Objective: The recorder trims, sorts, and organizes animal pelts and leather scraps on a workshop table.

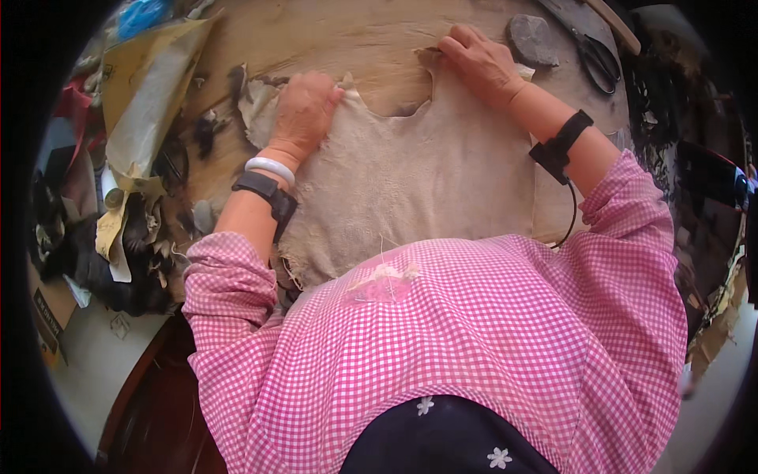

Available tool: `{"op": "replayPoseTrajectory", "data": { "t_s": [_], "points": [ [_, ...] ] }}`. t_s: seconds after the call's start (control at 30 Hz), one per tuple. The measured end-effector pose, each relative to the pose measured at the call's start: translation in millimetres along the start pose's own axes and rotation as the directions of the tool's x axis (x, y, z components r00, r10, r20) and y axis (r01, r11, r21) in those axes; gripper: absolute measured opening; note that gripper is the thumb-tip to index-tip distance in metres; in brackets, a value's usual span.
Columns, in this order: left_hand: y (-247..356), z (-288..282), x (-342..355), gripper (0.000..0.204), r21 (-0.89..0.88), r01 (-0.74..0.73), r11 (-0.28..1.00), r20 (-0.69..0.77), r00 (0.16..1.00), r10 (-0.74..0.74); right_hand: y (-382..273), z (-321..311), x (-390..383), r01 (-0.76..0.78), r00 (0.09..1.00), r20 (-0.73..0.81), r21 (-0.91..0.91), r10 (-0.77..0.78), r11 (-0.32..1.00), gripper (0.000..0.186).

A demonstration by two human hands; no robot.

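A pale beige animal hide (418, 174) lies with its rough skin side up, and bits of dark fur show along its far left edge. Its far edge dips in a curved notch between my hands. My left hand (306, 112) has its fingers curled over the hide's far left part. Farther off and to the right, my right hand (478, 63) pinches the hide's far right corner. My chest covers the near edge of the hide.
Just right of my right hand sits a grey stone (531, 39), with black-handled scissors (598, 63) beyond it. Paper sheets (154, 91) and dark fur pieces (130, 261) pile up at the left of the wooden table (339, 35). A blue plastic bag (142, 17) lies far left.
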State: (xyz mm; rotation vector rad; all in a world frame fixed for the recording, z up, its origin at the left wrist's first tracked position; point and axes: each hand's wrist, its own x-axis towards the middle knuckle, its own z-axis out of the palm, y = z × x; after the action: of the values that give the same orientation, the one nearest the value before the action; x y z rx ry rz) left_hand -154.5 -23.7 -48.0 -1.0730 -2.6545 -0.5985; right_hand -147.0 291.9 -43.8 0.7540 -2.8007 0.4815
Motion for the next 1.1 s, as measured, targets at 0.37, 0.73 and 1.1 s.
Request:
{"op": "replayPoseTrajectory", "data": {
  "t_s": [0.37,0.73,1.1],
  "points": [
    [22,-21,-3,0.039,0.138,0.215,0.967,-0.049,0.976,-0.21,2,12,4,-0.06,0.99,-0.137,-0.19,0.034,0.98,0.027],
    [-7,-79,-82,0.076,0.37,0.185,0.91,0.367,0.871,-0.326,-118,26,13,0.293,0.905,0.312,0.033,-0.289,0.955,0.077],
    [2,-30,-54,0.08,0.318,0.561,0.764,0.152,0.765,-0.625,-133,46,87,0.066,0.984,0.152,0.182,-0.094,0.981,0.038]
  ]
}}
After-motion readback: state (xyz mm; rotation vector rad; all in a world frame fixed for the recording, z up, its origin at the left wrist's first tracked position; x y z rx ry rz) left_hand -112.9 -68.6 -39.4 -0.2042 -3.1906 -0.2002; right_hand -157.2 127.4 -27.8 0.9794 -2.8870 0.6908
